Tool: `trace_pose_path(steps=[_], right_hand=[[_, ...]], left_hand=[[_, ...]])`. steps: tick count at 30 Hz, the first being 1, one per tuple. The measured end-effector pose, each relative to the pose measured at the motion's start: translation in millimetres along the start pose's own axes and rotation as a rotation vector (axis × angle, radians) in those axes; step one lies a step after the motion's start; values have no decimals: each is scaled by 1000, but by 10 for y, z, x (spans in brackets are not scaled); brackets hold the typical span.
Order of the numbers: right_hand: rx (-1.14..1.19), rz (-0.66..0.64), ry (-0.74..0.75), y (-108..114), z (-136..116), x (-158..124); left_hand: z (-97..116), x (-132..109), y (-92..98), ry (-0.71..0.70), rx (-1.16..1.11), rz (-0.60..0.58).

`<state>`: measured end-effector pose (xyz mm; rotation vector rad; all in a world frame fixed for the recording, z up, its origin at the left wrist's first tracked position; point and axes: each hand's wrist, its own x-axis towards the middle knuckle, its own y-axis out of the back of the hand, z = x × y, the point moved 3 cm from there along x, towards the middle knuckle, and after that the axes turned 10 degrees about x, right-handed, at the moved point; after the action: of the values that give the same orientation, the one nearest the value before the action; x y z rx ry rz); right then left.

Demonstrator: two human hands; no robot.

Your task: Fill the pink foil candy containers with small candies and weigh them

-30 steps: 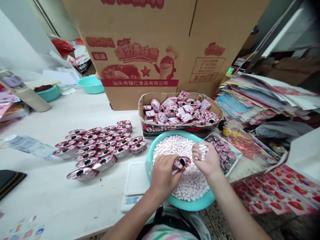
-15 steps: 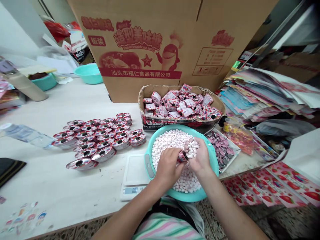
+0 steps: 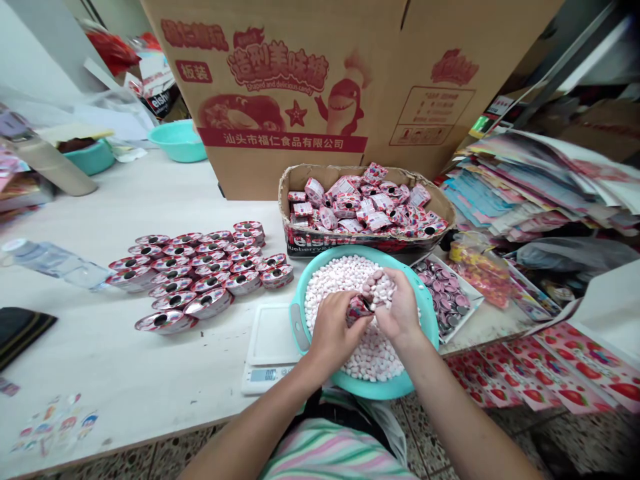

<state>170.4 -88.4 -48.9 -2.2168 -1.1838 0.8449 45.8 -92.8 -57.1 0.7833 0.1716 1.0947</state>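
A turquoise basin [image 3: 295, 327] full of small pale pink candies [image 3: 373, 360] stands in front of me. Over it, my left hand [image 3: 336, 330] is closed around a small red-and-pink printed candy container [image 3: 358, 307], its dark opening turned toward the right hand. My right hand [image 3: 400, 307] is cupped around a handful of candies [image 3: 379, 288], held right against that opening. Left of the basin, several similar containers [image 3: 207, 303] stand in rows, dark round holes facing up. More of them lie jumbled in a cut-down cardboard box [image 3: 290, 233] behind the basin.
A white digital scale [image 3: 273, 340] sits partly under the basin's left side. Right of it, a white tray [image 3: 470, 303] holds pink and silver caps [image 3: 445, 293]. A large carton [image 3: 300, 160] stands behind; a clear bottle [image 3: 55, 263] lies at left. Stacked printed sheets [image 3: 540, 187] fill the right.
The container in my left hand has shifted slightly left and up, its opening still by my right hand. The cupped candies have moved a little left. The whole view has shifted slightly.
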Motion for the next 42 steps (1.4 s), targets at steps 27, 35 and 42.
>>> trace_pose_path(steps=[27, 35, 42], right_hand=[[-24, -16, 15, -88, -20, -62], [-53, -33, 31, -101, -21, -101], [-91, -74, 74, -126, -34, -110]], left_hand=[[-33, -46, -16, 74, -75, 78], [-49, -39, -25, 92, -100, 72], [-35, -38, -6, 41, -104, 82]])
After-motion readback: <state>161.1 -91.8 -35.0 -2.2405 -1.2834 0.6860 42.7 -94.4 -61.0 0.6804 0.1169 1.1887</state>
